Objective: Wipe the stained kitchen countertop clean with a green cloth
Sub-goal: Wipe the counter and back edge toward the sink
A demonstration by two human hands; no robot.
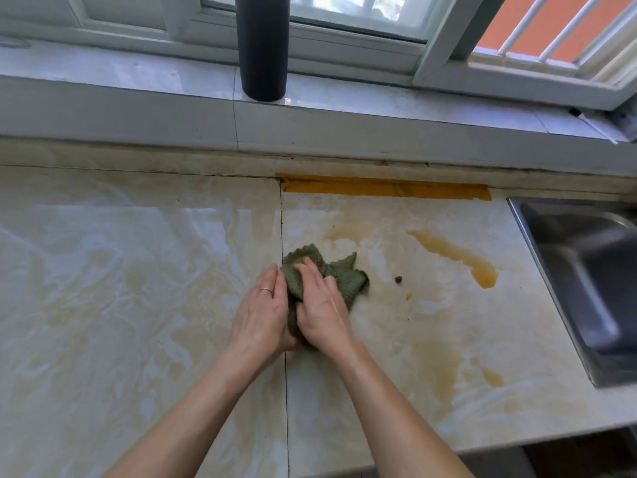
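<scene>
A crumpled green cloth [346,279] lies bunched on the marble-patterned countertop [138,288] near its middle seam. My right hand [320,307] lies on top of the cloth with fingers fairly straight, pressing it down. My left hand [260,312], wearing a ring, is against the cloth's left side, fingers straight; its thumb is hidden under the cloth and the right hand. To the right, a long brown-orange stain [458,257] streaks the countertop. A fainter brownish smear [441,370] and a small orange patch [493,377] sit nearer the front. A dark crumb [398,279] lies just right of the cloth.
A steel sink [586,281] is set into the counter at the right. A strip of yellow tape [386,189] runs along the back seam. A tall black bottle [262,46] stands on the window ledge [138,77] behind. The counter's front edge drops off at lower right.
</scene>
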